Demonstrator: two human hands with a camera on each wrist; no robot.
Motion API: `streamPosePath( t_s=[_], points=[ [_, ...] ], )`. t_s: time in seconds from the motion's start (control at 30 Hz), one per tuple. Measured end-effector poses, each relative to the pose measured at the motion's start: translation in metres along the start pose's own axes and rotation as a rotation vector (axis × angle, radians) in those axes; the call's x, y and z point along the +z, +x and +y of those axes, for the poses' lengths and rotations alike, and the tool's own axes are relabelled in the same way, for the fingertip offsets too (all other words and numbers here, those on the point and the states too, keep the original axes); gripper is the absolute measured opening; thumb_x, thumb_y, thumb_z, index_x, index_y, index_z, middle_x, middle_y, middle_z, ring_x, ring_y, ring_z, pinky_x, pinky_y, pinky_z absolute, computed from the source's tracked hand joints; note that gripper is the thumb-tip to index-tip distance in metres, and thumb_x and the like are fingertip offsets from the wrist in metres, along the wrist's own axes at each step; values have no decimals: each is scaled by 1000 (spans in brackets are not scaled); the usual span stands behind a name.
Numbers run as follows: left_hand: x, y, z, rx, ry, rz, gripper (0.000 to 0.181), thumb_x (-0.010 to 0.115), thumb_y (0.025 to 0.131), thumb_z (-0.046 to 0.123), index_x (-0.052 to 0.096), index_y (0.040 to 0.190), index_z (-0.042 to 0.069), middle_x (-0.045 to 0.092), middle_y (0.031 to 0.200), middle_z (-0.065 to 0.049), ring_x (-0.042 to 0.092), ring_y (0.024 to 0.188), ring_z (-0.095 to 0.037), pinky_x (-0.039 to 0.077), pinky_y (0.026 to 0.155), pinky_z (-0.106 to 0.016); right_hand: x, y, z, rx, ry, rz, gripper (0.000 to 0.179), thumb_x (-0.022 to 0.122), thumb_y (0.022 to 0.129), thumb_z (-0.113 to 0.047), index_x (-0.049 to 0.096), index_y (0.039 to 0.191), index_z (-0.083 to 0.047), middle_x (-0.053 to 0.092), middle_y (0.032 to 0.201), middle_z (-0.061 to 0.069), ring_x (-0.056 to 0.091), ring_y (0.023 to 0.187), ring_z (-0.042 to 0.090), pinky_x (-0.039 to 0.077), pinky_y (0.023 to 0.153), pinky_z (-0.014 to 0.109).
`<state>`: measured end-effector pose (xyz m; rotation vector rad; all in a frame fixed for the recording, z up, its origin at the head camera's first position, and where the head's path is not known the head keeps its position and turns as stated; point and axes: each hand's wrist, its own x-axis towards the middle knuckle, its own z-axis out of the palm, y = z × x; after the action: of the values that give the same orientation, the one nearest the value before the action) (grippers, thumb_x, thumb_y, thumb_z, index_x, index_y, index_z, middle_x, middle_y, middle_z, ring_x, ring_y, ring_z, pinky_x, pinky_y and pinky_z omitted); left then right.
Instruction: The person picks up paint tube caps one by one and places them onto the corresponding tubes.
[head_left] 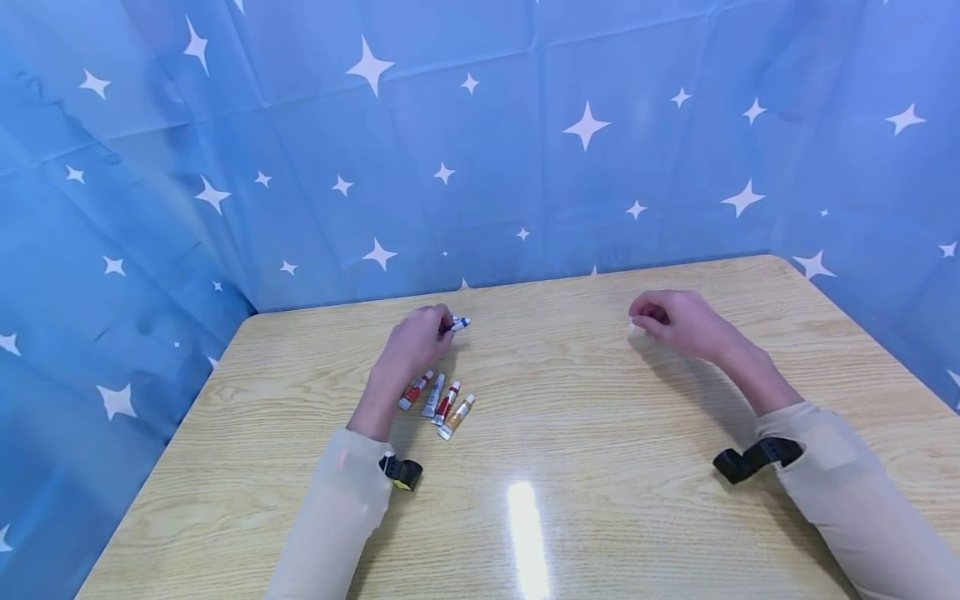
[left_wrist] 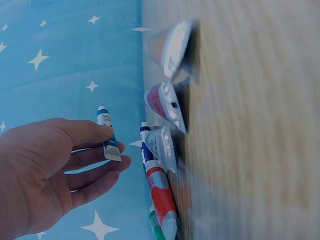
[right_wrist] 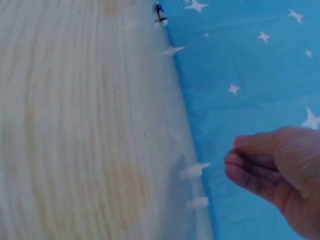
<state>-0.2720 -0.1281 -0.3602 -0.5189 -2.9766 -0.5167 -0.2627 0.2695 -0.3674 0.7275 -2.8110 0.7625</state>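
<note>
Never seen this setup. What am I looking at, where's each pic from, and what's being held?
There's no machine here, just a person's left hand and right hand, both bare. The wide picture comes from a head-worn camera looking forward and down; the other two come from a wrist camera on each arm, looking at that hand.

On the wooden table, four small tubes, apparently paint, lie side by side near the left hand. The left wrist view also shows a green-marked tube. A blue cloth with white stars hangs behind.

The left hand pinches a blue-and-white tube in its fingers. The right hand's fingers are bent close to the thumb; a small pale spot shows there, but I can't tell whether it's something held.
</note>
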Motion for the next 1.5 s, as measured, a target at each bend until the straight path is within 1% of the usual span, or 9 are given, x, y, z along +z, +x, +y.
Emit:
streamPosePath(
  t_s=[0.17,0.3,0.4,0.6,0.77,0.97,1.17,1.3,1.5],
  points=[
    [-3,-7,4,62,-34,56,15,67,97,11,67,107,0,67,94,-10,60,77,-19,52,66,-31,-2,2,-13,-57,-1,68,7,66,98,-7,70,103,-3,68,84,5,58,69,13,49,62,28],
    [-6,-13,10,105,-60,88,15,67,97,11,67,108,0,67,94,-9,60,77,-18,52,66,-29,-3,3,-29,-101,2,127,6,68,97,-7,70,102,-5,67,83,-1,61,73,11,50,65,25],
    [-9,-18,16,133,-88,102,14,67,97,11,66,108,1,66,95,-8,60,79,-18,53,67,-28,-5,4,-42,-131,12,171,5,70,96,-7,70,101,-6,68,83,-3,63,75,11,51,67,22],
    [-14,-26,28,200,-115,138,12,69,96,10,66,104,2,66,95,-7,63,82,-18,54,68,-28,-5,3,-65,-212,27,239,10,72,93,-3,71,102,-5,69,86,-2,65,77,12,53,69,22],
    [-16,-31,36,283,-114,167,10,69,96,7,66,103,1,67,96,-8,66,84,-17,55,69,-27,-4,1,-80,-296,44,281,15,74,88,3,71,100,-6,70,87,-3,65,76,9,51,69,17],
    [-18,-39,47,374,-114,193,10,68,96,7,65,104,2,66,97,-7,66,86,-17,55,70,-28,-3,-2,-98,-382,103,302,22,76,84,8,71,100,-6,70,88,-5,65,75,6,50,69,13],
    [-20,-46,57,450,-149,230,12,70,95,7,64,104,3,65,97,-7,65,86,-16,54,71,-26,0,-6,-112,-387,169,282,23,76,84,8,72,102,-7,71,91,-6,67,78,6,51,74,12],
    [-21,-50,64,505,-169,258,11,69,95,7,64,104,3,64,98,-6,64,86,-15,53,72,-25,2,-8,-120,-410,195,275,25,77,84,8,72,101,-8,71,92,-7,67,78,5,52,73,13],
    [-21,-55,74,590,-191,290,12,69,96,6,63,105,4,65,97,-5,63,83,-14,51,70,-21,7,-8,-128,-455,208,308,27,78,82,9,72,101,-9,70,93,-7,66,79,6,51,73,14]
  ],
)
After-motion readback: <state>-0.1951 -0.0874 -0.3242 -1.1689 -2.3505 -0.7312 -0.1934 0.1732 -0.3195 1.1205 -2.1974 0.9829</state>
